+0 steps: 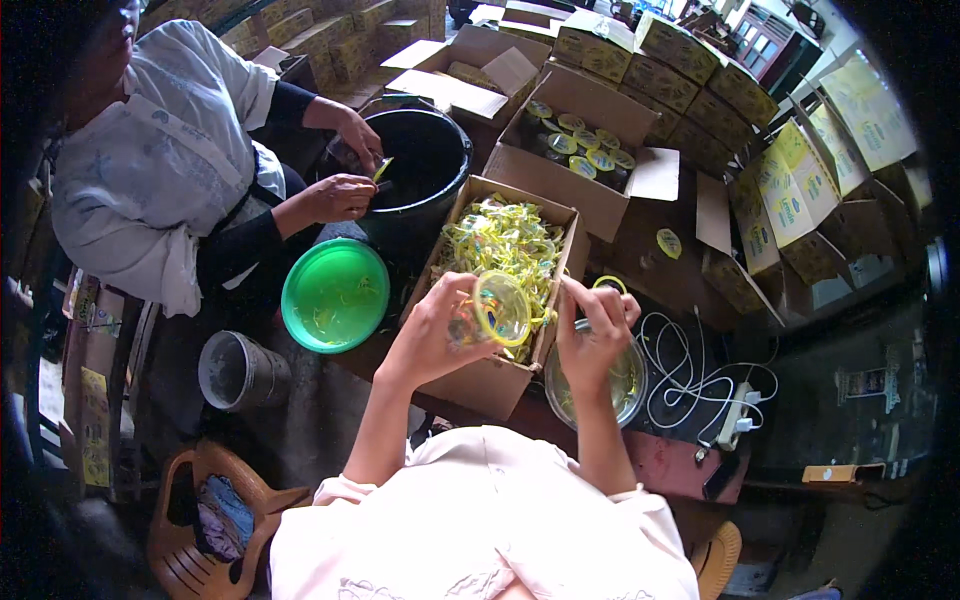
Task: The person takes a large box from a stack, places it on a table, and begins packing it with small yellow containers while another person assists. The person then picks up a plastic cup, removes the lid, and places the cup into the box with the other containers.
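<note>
My left hand is wrapped round a clear plastic cup with a yellow rim, tilted so that its round end faces right. Colourful print shows through its side. My right hand is held to the right of the cup, apart from it, with thumb and forefinger pinched together. What they pinch, if anything, is too small to make out. A yellow curved band shows by its fingertips; whether the hand holds it is unclear. Below both hands stands a cardboard box heaped with thin yellow-and-clear plastic strips.
At left a co-worker's hands hold a yellow-edged item by a black bucket. Around stand a green basin, grey bucket, box of lidded cups, metal bowl, white cables and power strip.
</note>
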`<move>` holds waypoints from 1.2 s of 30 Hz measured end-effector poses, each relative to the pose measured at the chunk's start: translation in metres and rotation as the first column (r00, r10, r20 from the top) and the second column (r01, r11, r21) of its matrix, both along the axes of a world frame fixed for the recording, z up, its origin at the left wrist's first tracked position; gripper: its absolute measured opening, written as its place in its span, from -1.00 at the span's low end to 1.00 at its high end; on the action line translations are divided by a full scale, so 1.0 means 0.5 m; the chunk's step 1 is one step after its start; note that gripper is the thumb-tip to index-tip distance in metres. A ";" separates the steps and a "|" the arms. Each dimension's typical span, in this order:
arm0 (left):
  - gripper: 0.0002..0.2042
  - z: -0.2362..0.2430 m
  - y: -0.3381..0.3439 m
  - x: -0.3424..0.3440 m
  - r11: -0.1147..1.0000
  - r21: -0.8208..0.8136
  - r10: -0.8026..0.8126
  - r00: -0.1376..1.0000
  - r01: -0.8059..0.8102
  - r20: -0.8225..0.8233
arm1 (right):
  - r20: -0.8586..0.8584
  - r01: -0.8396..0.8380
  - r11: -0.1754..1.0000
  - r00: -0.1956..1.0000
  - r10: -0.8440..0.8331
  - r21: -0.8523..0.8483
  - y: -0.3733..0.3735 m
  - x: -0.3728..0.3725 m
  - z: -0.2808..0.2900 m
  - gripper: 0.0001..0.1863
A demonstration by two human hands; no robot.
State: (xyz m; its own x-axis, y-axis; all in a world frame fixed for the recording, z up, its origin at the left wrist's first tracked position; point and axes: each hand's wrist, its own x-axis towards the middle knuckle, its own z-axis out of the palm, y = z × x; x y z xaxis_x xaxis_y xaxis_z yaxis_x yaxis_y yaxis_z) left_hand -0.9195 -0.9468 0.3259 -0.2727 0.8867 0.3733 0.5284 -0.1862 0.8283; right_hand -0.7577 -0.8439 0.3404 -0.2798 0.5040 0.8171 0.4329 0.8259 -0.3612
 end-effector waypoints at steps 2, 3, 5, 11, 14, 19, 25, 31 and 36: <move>-0.37 -0.015 0.001 -0.006 0.993 0.110 -0.049 0.999 0.050 -0.013 | -0.014 0.052 0.998 0.999 -0.051 0.021 -0.021 0.003 0.016 -0.83; -0.37 -0.013 0.002 -0.011 0.991 0.115 -0.055 0.995 0.064 -0.080 | -0.125 0.035 0.997 0.991 -0.043 -0.065 -0.031 0.001 0.015 -0.84; -0.36 -0.030 0.007 -0.004 0.986 0.153 -0.056 0.998 0.062 -0.042 | -0.205 -0.048 0.987 0.979 0.016 -0.151 -0.042 0.002 0.019 -0.87; -0.29 -0.035 0.022 0.013 0.936 0.335 -0.101 0.994 0.106 -0.032 | -0.268 -0.173 0.960 0.957 0.111 -0.221 -0.049 -0.003 0.003 -0.84; -0.29 -0.038 0.020 0.013 0.938 0.325 -0.122 0.992 0.119 -0.013 | -0.292 -0.201 0.945 0.949 0.122 -0.259 -0.058 -0.002 0.005 -0.81; -0.25 -0.036 0.024 0.019 0.915 0.387 -0.100 0.994 0.112 -0.050 | -0.252 -0.199 0.958 0.957 0.145 -0.207 -0.066 -0.003 0.015 -0.79; -0.28 -0.033 0.027 0.017 0.887 0.442 -0.114 0.991 0.132 -0.067 | -0.260 -0.211 0.956 0.953 0.155 -0.206 -0.070 -0.001 0.023 -0.79; -0.27 -0.042 0.034 0.014 0.880 0.460 -0.119 0.992 0.123 -0.037 | -0.215 -0.175 0.972 0.967 0.139 -0.160 -0.073 -0.004 0.024 -0.78; -0.25 -0.048 0.042 0.010 0.878 0.467 -0.091 0.995 0.104 -0.051 | -0.224 -0.171 0.972 0.966 0.132 -0.163 -0.071 -0.009 0.018 -0.78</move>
State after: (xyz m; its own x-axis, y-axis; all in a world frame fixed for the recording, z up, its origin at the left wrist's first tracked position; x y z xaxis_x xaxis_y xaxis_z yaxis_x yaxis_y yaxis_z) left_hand -0.9146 -0.9258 0.3018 -0.1778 0.6279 0.7577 0.5085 -0.6006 0.6170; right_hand -0.7623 -0.8796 0.3494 -0.1962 0.6123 0.7659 0.2062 0.7893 -0.5783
